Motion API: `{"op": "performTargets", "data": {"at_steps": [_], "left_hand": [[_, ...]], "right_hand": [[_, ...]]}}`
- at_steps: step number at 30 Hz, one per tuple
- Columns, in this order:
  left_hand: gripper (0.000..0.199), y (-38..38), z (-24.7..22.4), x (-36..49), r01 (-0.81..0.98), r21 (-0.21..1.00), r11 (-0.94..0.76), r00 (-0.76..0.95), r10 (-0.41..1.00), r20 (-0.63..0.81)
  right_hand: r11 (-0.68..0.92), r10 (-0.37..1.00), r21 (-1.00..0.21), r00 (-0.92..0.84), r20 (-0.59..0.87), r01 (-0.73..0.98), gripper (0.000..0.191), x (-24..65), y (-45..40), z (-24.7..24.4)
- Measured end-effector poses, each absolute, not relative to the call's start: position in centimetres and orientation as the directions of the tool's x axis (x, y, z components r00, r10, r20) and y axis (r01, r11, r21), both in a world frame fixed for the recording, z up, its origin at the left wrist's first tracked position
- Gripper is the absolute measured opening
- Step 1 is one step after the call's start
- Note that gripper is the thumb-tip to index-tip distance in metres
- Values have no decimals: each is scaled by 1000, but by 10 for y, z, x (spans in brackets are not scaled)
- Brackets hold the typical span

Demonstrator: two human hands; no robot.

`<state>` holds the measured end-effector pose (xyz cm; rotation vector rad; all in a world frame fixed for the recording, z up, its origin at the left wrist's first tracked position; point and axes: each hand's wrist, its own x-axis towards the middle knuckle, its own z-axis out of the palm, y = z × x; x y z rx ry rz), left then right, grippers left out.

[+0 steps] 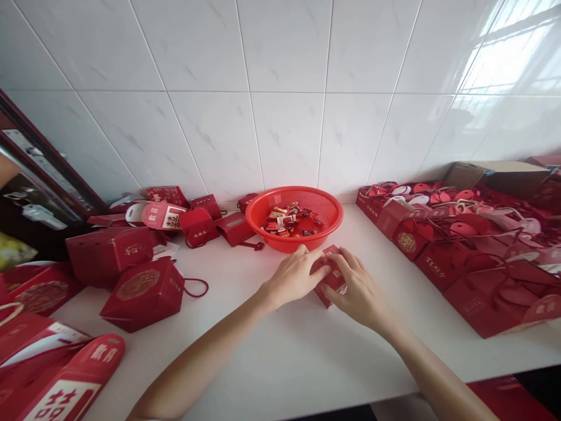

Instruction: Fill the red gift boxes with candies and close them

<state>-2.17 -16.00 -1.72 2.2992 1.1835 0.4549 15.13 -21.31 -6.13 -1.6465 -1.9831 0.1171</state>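
The small red gift box (336, 276) is around the middle of the surface (245, 362), between the colander and the front edge. The left hand (294, 276) and the right hand (357, 287) are on it from either side, their fingers bent and closed on the box, both thumbs towards its near part; how hard they press I cannot tell. It looks like folded card, so probably light, fairly stiff along the creases but easy to dent in mid-panel, and perhaps a little slick where printed. The safest hold is likely on opposite walls, close to the folded edges.

Just beyond the hands, towards the back edge, a red plastic colander (253, 229) holds wrapped candies (287, 221); its rim limits reach that way. At the left end, red cube boxes (142, 295) crowd the surface, and a cord loop (197, 292) sticks out from one, where a sleeve could catch. Towards the right end, packed rows of red gift boxes (432, 264) run from the back edge forward, with a cardboard carton (504, 174) behind them
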Motion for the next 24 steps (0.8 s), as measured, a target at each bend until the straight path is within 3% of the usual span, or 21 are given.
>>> {"op": "performTargets", "data": {"at_steps": [7, 12, 15, 18, 24], "left_hand": [[43, -147, -30, -18, 431, 768, -474, 589, 793, 159], [49, -130, -59, -8, 225, 922, -316, 514, 842, 163], [45, -127, -84, -3, 267, 913, -310, 533, 837, 128], [39, -130, -101, -1, 340, 856, -389, 571, 809, 141], [34, -132, -108, -1, 363, 783, -506, 636, 749, 189]], "right_hand": [[105, 943, -421, 44, 330, 901, 40, 154, -211, -51], [118, 910, -472, 95, 403, 874, 36, 191, -214, -29], [190, 847, -476, 102, 522, 859, 41, 225, -222, -3], [162, 788, -476, 177, 590, 864, 44, 262, -227, 32], [-196, 540, -447, 476, 694, 873, 44, 348, -202, 92]]}}
